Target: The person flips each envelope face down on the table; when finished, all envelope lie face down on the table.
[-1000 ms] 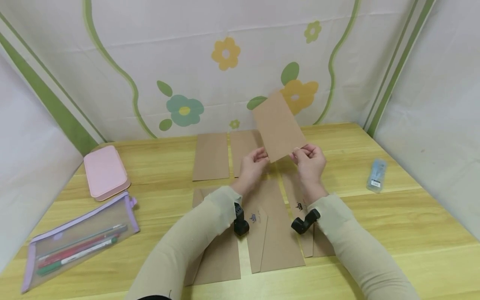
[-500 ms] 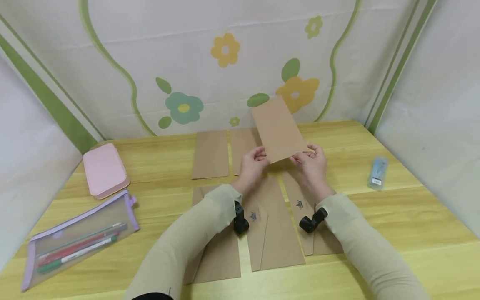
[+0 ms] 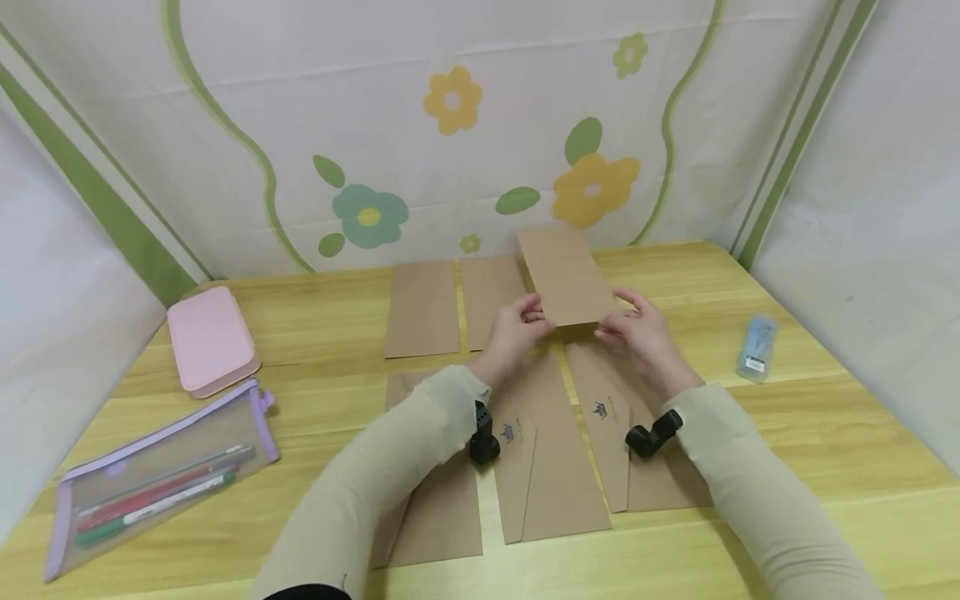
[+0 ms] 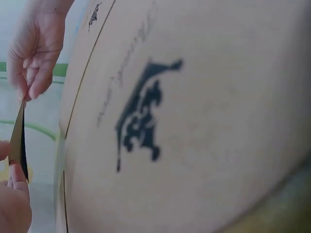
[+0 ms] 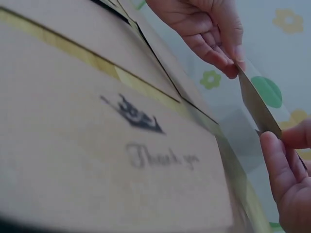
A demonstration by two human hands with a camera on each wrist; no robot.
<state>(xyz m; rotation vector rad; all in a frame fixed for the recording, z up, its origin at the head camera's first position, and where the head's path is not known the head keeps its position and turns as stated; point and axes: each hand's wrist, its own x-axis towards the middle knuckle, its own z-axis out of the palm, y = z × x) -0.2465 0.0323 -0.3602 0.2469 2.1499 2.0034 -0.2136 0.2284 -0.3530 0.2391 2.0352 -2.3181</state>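
A plain brown envelope (image 3: pixel 566 279) is held tilted above the table, near its back edge. My left hand (image 3: pixel 513 333) pinches its near left corner. At the near right corner, my right hand (image 3: pixel 645 337) pinches it between thumb and fingers. In the right wrist view the held envelope (image 5: pixel 257 104) shows almost edge-on between both hands. Beneath my wrists lie more brown envelopes, flap side up; the middle one (image 3: pixel 562 475) and the right one (image 3: pixel 660 475) bear a dark crown print. "Thank you" lettering (image 5: pixel 163 155) shows on one in the right wrist view.
Two plain envelopes lie at the back, the left one (image 3: pixel 422 310) beside another (image 3: pixel 491 292). On the left are a pink case (image 3: pixel 212 340) and a clear zip pouch (image 3: pixel 172 467) with pens. A small light-blue item (image 3: pixel 756 348) lies right. A flowered cloth backs the table.
The held envelope has come down and tipped flatter, its far edge dropping toward the table. Both hands have shifted slightly right, the right one more, with its forearm swinging outward.
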